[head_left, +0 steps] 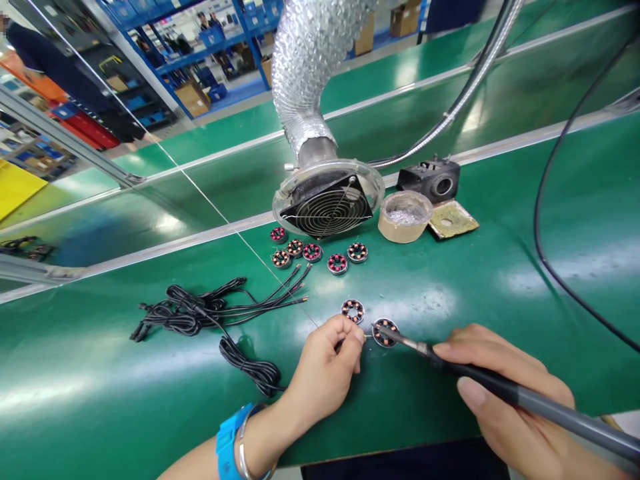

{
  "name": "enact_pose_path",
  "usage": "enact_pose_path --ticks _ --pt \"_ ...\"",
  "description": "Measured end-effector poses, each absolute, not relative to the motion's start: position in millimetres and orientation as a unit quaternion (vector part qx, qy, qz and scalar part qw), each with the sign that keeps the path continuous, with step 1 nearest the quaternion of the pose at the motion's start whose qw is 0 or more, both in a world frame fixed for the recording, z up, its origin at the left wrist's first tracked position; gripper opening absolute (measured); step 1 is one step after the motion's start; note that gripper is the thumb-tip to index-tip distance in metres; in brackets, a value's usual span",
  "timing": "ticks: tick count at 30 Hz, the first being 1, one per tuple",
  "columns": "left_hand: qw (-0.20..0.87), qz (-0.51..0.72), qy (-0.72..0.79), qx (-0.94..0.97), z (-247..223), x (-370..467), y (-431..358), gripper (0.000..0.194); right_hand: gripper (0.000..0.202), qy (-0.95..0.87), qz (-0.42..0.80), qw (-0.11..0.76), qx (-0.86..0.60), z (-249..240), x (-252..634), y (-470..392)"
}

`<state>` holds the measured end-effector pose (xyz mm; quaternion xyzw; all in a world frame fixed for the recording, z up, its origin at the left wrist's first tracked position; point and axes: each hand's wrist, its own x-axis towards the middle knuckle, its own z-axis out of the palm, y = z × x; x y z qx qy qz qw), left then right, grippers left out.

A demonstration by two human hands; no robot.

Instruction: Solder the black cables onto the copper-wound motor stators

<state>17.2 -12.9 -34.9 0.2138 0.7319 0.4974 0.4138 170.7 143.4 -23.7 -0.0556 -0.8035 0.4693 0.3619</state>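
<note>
My right hand (520, 400) is closed round the handle of a soldering iron (480, 383). The iron's tip is at a small round motor stator (385, 333) with copper windings, lying flat on the bench. My left hand (330, 363) pinches a thin wire (369, 337) whose end reaches the left edge of that stator; the fingers hide the rest of the grip. Just beyond those fingertips lies a second copper-wound stator (353, 311). A fine pale line (240, 235) slants down from the upper left toward my left hand.
Black cables (195, 312) with bared ends lie coiled on the green bench (125, 400). Several stators (312, 251), red or copper-wound, sit farther back. A fume-extractor hood (330, 207) hangs above them. A tape-roll cup (405, 223), a sponge (453, 220) and an iron holder (433, 180) stand behind.
</note>
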Motion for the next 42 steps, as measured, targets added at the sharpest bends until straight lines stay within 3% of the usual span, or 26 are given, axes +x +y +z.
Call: enact_pose_path --ticks 7,15,21,24,28,35,42 --pt "0.425 0.488 0.727 0.23 -33 15 -13 0.026 0.037 -0.823 0.45 0.336 -0.079 -32 155 141" --pt "0.435 0.461 0.72 0.283 -28 11 -19 0.038 0.028 -0.896 0.35 0.268 0.059 -44 124 138" --pt "0.369 0.364 0.754 0.403 -12 10 -22 0.022 0.029 -0.89 0.32 0.321 0.059 -43 129 135" --pt "0.367 0.348 0.759 0.411 -9 10 -21 0.019 0.033 -0.884 0.35 0.305 0.05 -43 136 133" --pt "0.398 0.377 0.746 0.378 -13 9 -21 0.023 0.037 -0.887 0.357 0.283 0.073 -51 144 129" --pt "0.515 0.472 0.664 0.264 -29 12 -16 0.034 0.028 -0.886 0.317 0.334 0.053 -51 138 128" --pt "0.486 0.493 0.687 0.222 -32 16 -12 0.03 0.032 -0.894 0.383 0.229 0.04 -43 142 149"
